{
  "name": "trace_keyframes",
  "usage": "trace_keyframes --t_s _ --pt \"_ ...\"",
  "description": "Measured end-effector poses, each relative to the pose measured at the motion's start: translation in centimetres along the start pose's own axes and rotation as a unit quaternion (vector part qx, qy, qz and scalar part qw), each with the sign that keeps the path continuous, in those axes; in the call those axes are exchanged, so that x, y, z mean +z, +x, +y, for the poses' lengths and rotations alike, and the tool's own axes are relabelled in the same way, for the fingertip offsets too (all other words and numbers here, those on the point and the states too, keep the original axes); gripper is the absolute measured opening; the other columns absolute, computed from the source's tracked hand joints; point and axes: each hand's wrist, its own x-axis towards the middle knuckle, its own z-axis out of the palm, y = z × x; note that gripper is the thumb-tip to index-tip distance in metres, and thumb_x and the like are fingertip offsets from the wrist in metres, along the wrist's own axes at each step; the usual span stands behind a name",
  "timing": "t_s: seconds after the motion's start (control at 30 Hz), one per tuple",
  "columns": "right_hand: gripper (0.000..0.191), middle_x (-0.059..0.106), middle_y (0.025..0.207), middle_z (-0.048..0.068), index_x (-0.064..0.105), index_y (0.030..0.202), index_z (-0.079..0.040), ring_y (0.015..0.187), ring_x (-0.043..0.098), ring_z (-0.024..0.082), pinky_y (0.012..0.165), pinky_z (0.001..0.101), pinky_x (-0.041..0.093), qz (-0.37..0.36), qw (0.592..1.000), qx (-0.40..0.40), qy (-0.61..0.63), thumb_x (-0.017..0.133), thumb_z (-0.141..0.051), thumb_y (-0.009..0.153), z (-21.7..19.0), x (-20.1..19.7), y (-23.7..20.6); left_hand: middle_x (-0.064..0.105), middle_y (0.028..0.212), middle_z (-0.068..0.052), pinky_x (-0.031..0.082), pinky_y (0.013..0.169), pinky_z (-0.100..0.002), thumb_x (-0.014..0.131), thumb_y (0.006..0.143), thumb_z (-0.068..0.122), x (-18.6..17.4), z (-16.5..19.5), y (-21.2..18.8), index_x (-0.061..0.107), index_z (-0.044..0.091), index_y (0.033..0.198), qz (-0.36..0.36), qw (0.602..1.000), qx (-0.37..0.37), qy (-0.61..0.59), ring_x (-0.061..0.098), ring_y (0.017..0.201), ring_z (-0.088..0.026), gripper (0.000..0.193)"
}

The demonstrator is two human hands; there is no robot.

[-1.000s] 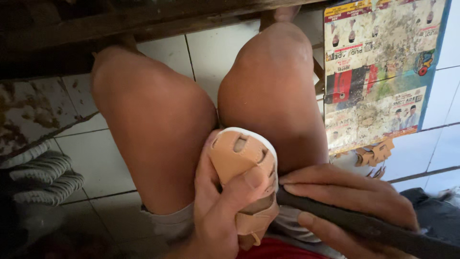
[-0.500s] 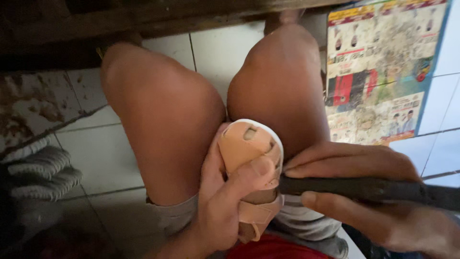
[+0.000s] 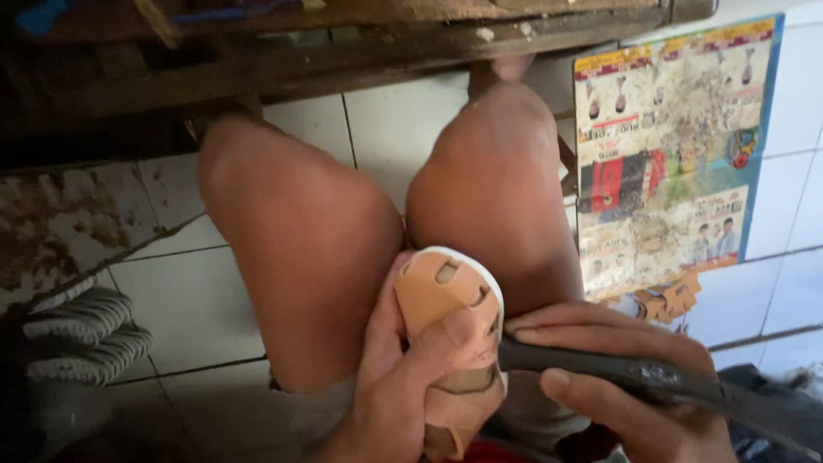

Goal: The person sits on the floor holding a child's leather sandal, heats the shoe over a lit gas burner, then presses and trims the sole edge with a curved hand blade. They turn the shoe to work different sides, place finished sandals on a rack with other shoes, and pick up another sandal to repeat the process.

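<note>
Tan leather, soft and pliable by the look of it: a small sandal (image 3: pixel 450 334) with a white sole rim sits propped between the knees, near the bottom middle of the view. It looks light, the straps floppy, the sole stiffer, so the firm hold is around the sole edge and heel. The left hand (image 3: pixel 403 386) does just that, fingers wrapped round the sandal from the left, thumb pressed across the upper. The right hand (image 3: pixel 617 377) comes in from the right, fingers clamped on a dark tool handle (image 3: pixel 651 381) whose tip meets the sandal's side. On the tiled floor (image 3: pixel 214 300), a printed sheet (image 3: pixel 669 146) lies far right, leather scraps (image 3: pixel 669 300) at its near edge, grey ribbed soles (image 3: pixel 81 334) left.
</note>
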Motion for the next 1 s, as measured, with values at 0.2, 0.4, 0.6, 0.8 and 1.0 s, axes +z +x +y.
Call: trace_keyframes --t_s 0.2,0.4,0.6,0.8,1.0 --pt "0.034 0.074 0.116 0.02 0.079 0.111 0.003 0.098 0.078 0.028 0.087 0.0358 0.066 0.023 0.995 -0.1 -0.016 0.074 -0.006 0.079 -2.3 1.1 0.4 0.062 0.108 -0.01 0.053 0.081 -0.031 0.069 0.087 0.007 -0.2 -0.3 -0.2 0.043 0.007 0.139 0.013 0.994 -0.062 -0.093 0.064 0.095 -0.017 0.059" --pt "0.032 0.074 0.115 0.022 0.082 0.11 0.006 0.106 0.075 0.032 0.086 0.0379 0.063 0.004 0.995 -0.104 -0.008 0.072 -0.001 0.08 -3.5 0.8 1.4 0.062 0.103 -0.011 0.053 0.071 -0.031 0.069 0.084 0.002 -0.1 0.0 -0.3 0.04 0.01 0.143 0.033 0.992 -0.099 -0.065 0.063 0.084 -0.016 0.066" --pt "0.03 0.073 0.115 0.013 0.077 0.111 -0.001 0.104 0.075 0.025 0.088 0.0313 0.064 -0.06 0.974 -0.191 -0.107 0.074 -0.007 0.082 -5.0 -0.1 2.3 0.061 0.11 -0.011 0.049 0.079 -0.025 0.07 0.087 0.005 0.0 0.8 -0.3 0.045 0.002 0.135 -0.011 0.997 -0.06 0.044 0.06 0.092 -0.012 0.054" --pt "0.032 0.07 0.124 0.017 0.079 0.116 0.001 0.089 0.074 0.027 0.067 0.0332 0.061 -0.133 0.978 -0.129 -0.094 0.077 -0.005 0.085 -4.1 -2.8 3.6 0.062 0.108 -0.009 0.05 0.077 -0.028 0.07 0.089 0.014 0.3 1.0 -0.2 0.052 0.004 0.128 -0.001 0.999 -0.052 0.017 0.06 0.091 -0.013 0.044" --pt "0.029 0.068 0.123 0.025 0.078 0.111 0.012 0.106 0.079 0.035 0.089 0.0419 0.066 -0.09 0.979 -0.092 0.156 0.069 -0.002 0.087 -2.4 -0.2 1.2 0.062 0.104 -0.008 0.052 0.079 -0.028 0.067 0.085 0.016 0.6 0.5 -0.1 0.054 0.004 0.122 0.005 0.999 -0.033 0.004 0.062 0.091 -0.014 0.041"
